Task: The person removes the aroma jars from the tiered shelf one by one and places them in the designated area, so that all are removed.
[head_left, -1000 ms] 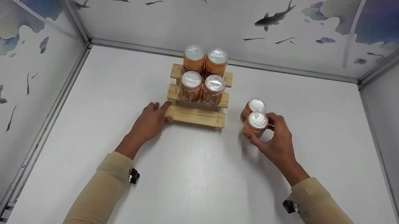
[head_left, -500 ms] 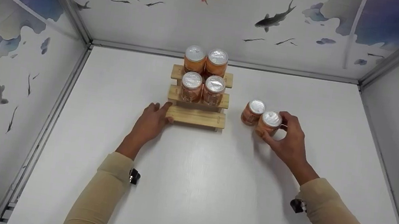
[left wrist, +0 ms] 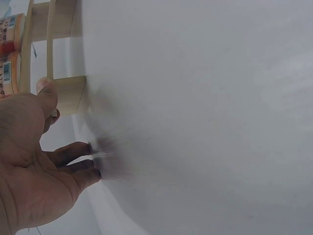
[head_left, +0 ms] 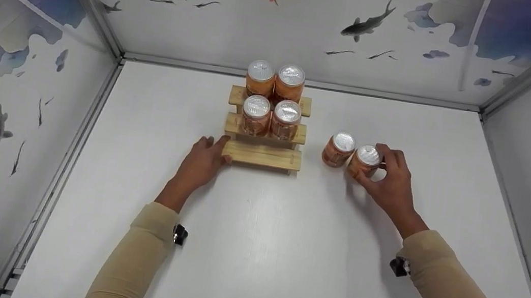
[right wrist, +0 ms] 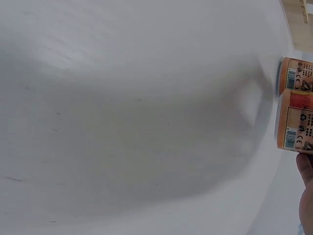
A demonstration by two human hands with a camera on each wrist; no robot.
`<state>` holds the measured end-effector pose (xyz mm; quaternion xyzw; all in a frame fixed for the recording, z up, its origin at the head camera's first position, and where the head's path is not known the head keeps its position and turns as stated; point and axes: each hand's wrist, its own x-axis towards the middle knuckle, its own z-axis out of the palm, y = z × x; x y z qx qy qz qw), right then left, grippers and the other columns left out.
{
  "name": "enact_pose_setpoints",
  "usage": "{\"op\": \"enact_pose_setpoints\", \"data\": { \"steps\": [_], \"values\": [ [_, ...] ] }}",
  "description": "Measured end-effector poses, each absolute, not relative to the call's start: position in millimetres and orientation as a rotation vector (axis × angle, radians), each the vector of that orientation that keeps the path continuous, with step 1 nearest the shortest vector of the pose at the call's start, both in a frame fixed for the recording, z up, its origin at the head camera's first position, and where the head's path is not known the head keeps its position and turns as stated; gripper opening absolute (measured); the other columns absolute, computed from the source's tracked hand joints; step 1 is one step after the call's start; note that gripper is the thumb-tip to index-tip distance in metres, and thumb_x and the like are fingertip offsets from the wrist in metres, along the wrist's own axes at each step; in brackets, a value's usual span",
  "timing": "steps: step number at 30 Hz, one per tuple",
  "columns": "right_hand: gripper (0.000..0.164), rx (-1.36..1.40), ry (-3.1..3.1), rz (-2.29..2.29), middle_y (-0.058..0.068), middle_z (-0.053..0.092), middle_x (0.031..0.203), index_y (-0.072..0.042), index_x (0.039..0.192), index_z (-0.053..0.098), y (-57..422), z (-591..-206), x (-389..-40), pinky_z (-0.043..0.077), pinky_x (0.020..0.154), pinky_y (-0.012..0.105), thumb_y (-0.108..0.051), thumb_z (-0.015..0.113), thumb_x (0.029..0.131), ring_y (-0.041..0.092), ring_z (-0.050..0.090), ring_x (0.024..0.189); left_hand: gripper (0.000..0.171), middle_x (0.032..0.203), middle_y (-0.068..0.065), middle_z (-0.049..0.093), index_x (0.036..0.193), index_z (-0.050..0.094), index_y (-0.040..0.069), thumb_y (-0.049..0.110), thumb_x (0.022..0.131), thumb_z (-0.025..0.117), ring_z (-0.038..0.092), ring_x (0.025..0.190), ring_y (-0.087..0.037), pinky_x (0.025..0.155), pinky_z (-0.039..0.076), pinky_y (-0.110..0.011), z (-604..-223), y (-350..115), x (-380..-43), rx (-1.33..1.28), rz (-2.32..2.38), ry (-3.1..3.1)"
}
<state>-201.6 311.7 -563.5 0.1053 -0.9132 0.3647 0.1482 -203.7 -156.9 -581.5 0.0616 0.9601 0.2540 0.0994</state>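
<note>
My right hand (head_left: 393,185) holds an orange-labelled can (head_left: 368,156) with a silver lid, thumb on the near side and fingers round the far right. Upright and close to its left is a matching can (head_left: 338,151). In the right wrist view the held can (right wrist: 296,120) shows a printed barcode, with the thumb against its side. My left hand (head_left: 198,166) pinches the left end of the lowest step of a three-step wooden rack (head_left: 262,156); its thumb (left wrist: 45,88) lies on the plank and the other fingers reach toward the table.
Two cans (head_left: 286,121) stand on the middle step and two more cans (head_left: 260,79) on the top step. The white table (head_left: 252,250) is enclosed at the back and sides by panels (head_left: 280,33) printed with fish.
My right hand has carried its can to the right and slightly back, from in front of the other can to beside it. The left hand stays at the rack.
</note>
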Motion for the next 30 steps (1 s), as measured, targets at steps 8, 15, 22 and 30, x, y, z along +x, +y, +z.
{"op": "enact_pose_setpoints", "data": {
  "steps": [8,15,22,30],
  "values": [
    [0.076,0.259,-2.654,1.072,0.025,0.055,0.133,0.003,0.149,0.053,314.5,-561.2,-212.9,0.061,0.104,0.059,-0.013,0.095,0.088,0.040,0.068,0.124,0.066,0.165,-0.035,0.046,0.172,0.041,0.021,0.050,0.114,0.054,0.049,0.153,-0.052,0.120,0.049,-0.063,-580.8,-155.6,-204.0,0.189,0.741,2.852],
    [0.074,0.203,-2.654,1.089,0.027,0.055,0.133,0.004,0.149,0.052,317.5,-561.5,-221.7,0.060,0.106,0.061,-0.012,0.093,0.090,0.042,0.065,0.127,0.066,0.158,-0.037,0.052,0.170,0.044,0.020,0.048,0.112,0.059,0.057,0.145,-0.053,0.115,0.054,-0.061,-582.6,-154.6,-205.2,0.237,0.660,2.909],
    [0.072,0.175,-2.680,1.111,0.027,0.055,0.135,0.004,0.150,0.049,316.9,-562.1,-227.3,0.060,0.108,0.060,-0.012,0.090,0.093,0.043,0.065,0.130,0.065,0.162,-0.038,0.048,0.170,0.043,0.020,0.048,0.113,0.056,0.050,0.152,-0.055,0.120,0.050,-0.063,-581.8,-155.3,-205.1,0.224,0.664,2.896],
    [0.072,0.158,-2.699,1.129,0.027,0.054,0.137,0.004,0.151,0.048,314.5,-563.5,-230.2,0.059,0.109,0.061,-0.013,0.089,0.094,0.045,0.063,0.132,0.064,0.161,-0.038,0.049,0.169,0.044,0.019,0.047,0.113,0.057,0.054,0.148,-0.054,0.116,0.053,-0.062,-581.8,-155.2,-204.5,0.231,0.676,2.904]
  ]
}}
